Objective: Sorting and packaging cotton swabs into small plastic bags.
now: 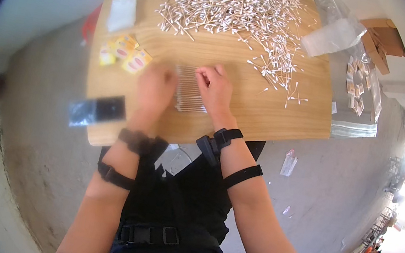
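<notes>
Between my hands a row of cotton swabs (191, 93) lies on the wooden table, the sticks side by side and running left to right. My left hand (158, 88) is at the row's left end, smeared by motion, so its fingers cannot be read. At the right end my right hand (217, 90) has its fingers curled and the thumb pressed to them; whatever they may pinch is too small to make out. A large heap of loose cotton swabs (227, 3) covers the far part of the table and trails down its right side.
Yellow-and-white printed packets (136, 60) and a white pad-like stack (122, 13) lie at the left. A dark, shiny flat rectangle (99, 111) overhangs the left edge. Right of the wooden table (277, 120) are clear plastic bags (333, 38), small packs (356, 84) and an open cardboard box (385, 41).
</notes>
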### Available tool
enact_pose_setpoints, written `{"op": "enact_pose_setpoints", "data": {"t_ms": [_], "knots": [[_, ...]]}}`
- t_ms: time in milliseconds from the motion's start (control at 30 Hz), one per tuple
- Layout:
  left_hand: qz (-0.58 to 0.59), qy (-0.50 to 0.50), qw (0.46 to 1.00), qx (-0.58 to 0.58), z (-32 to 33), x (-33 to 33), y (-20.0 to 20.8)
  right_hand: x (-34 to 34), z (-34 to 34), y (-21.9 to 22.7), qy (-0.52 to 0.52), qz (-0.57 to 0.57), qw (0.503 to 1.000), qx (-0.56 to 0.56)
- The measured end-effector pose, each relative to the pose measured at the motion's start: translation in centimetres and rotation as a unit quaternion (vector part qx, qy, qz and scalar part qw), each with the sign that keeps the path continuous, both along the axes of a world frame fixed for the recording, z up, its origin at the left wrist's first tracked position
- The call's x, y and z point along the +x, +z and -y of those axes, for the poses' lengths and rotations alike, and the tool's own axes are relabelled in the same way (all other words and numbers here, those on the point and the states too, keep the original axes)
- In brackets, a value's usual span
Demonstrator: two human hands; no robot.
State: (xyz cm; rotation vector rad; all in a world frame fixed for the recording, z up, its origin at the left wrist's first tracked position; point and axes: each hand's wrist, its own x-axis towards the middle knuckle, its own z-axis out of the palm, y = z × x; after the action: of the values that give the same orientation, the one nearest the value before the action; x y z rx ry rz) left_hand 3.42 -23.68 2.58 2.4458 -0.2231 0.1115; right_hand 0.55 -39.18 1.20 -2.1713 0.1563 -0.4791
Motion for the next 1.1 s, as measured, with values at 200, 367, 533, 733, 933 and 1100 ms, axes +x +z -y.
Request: {"op": "enact_pose_setpoints", "data": {"t_ms": [200, 367, 533, 733, 933, 1100], "knots": [[-0.006, 0.065, 0.990, -0.122, -2.5, 0.0, -1.3, -0.6, 0.2, 0.6, 0.004, -0.014, 0.999, 0.044], [-0.051, 0.029, 0.983, -0.175, -0.2, -2.9, 3.0, -2.4, -1.5, 3.9, -0.008, -0.044, 0.975, 0.217], [-0.014, -0.131, 0.976, -0.172, 1.6, -4.8, 2.8, -5.3, -1.2, 4.4, 0.015, -0.220, 0.856, 0.468], [0.007, -0.139, 0.985, -0.105, 1.0, -6.4, 3.1, -6.7, 5.9, 1.2, -0.151, -0.060, 0.986, 0.048], [0.038, -0.128, 0.989, 0.070, -0.4, -8.3, 0.0, -6.3, 5.2, 2.1, -0.211, 0.024, 0.977, 0.031], [0.026, -0.186, 0.972, 0.141, 1.9, -9.6, -0.4, -5.6, 0.2, -1.1, -0.059, -0.005, 0.930, 0.362]]}}
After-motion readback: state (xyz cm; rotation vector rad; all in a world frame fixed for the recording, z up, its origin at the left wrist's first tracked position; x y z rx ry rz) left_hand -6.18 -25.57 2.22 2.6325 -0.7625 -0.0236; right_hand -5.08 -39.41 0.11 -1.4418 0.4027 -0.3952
